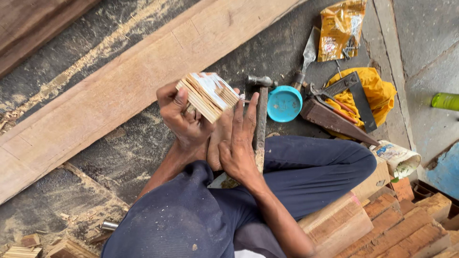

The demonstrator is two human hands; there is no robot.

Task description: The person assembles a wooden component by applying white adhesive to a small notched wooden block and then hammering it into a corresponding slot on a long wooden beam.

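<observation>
Hands: left hand [184, 119] wraps thumb and fingers around a bundle of thin wooden slats [208, 95], gripping it closed; right hand [236, 141] lies with fingers stretched flat against the bundle's near side, pinching a small nail [245, 101] at the fingertips.
Bundle: held in the air above the floor [287, 43], just in front of the person's knees.
Surface: dark concrete floor dusted with sawdust; a long pale plank [119, 81] runs diagonally across it.
Nearby: hammer [261, 119] lies under the right hand; blue round lid [284, 103], trowel [306, 57], yellow cloth [373, 91] with a square, yellow packet [340, 28] toward the upper right.
Lower right: stacked reddish wood blocks [397, 224].
Hard to tell: hammer handle is partly covered by the hand; the blocks are cut off at the frame's edge.
</observation>
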